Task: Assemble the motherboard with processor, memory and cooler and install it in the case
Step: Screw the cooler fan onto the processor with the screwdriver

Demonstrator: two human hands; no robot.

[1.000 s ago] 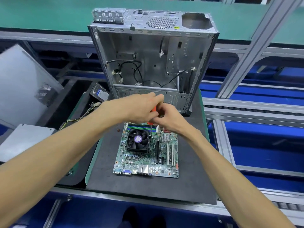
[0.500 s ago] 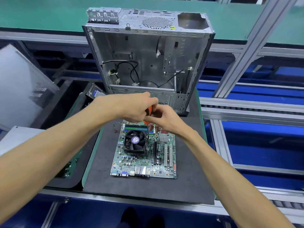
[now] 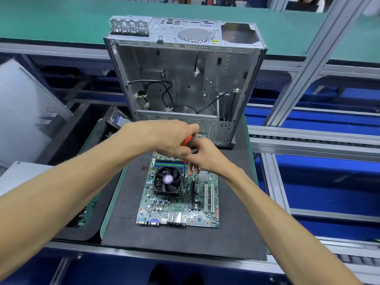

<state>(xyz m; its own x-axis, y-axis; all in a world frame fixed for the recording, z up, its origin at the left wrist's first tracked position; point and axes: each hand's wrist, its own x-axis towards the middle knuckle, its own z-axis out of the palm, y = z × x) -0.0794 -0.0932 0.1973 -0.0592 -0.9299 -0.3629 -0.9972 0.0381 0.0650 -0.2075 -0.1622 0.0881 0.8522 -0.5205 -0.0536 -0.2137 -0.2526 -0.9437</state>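
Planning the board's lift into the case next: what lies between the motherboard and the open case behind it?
No object lies on the black mat between the green motherboard and the silver metal case. Both hands and an orange-handled screwdriver hover over that gap; loose black cables lie inside the case.

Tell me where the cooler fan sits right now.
In the head view the cooler fan sits on the motherboard's upper left part, just below the memory slots and both hands.

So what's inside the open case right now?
The case holds only loose black cables and bare metal brackets; no board is mounted. The motherboard lies on the mat in front. The left hand covers part of the lower edge.
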